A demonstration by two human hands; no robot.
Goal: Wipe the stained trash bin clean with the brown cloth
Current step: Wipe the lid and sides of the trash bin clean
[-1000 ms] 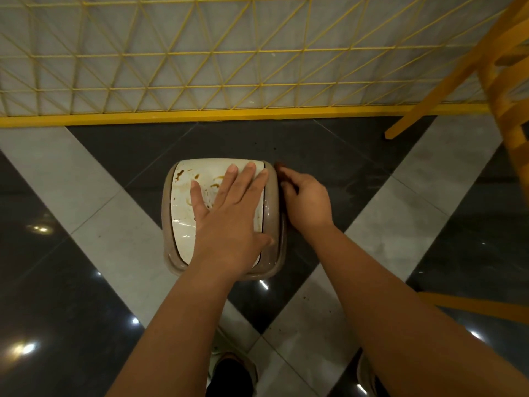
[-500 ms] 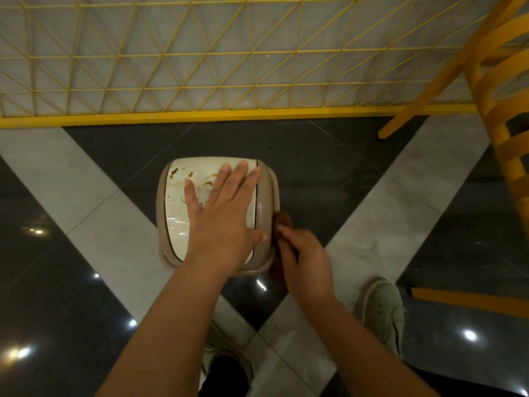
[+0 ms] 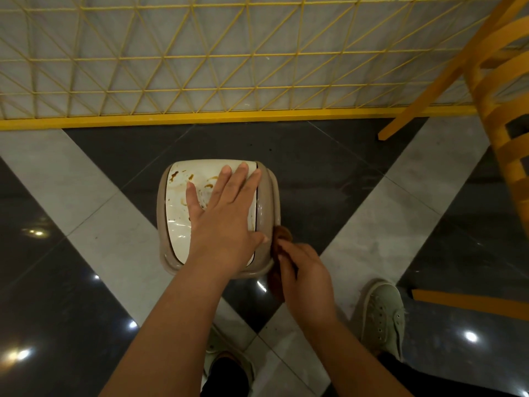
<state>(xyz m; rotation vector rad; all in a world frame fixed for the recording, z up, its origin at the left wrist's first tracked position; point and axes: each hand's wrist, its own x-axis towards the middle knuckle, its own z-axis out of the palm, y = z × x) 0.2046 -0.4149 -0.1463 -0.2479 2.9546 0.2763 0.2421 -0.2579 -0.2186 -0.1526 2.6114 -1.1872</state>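
One trash bin [image 3: 269,196] stands on the floor, its white lid [image 3: 179,213] carrying about five brown stains [image 3: 173,176]. One brown cloth [image 3: 282,239] is at its right side. Two hands are at work: the left hand [image 3: 226,219] and the right hand [image 3: 307,276]. Two pale shoes show, one [image 3: 382,316] plainly, one [image 3: 213,356] mostly hidden. One yellow chair [image 3: 498,90] stands beside one yellow wire fence [image 3: 200,55].
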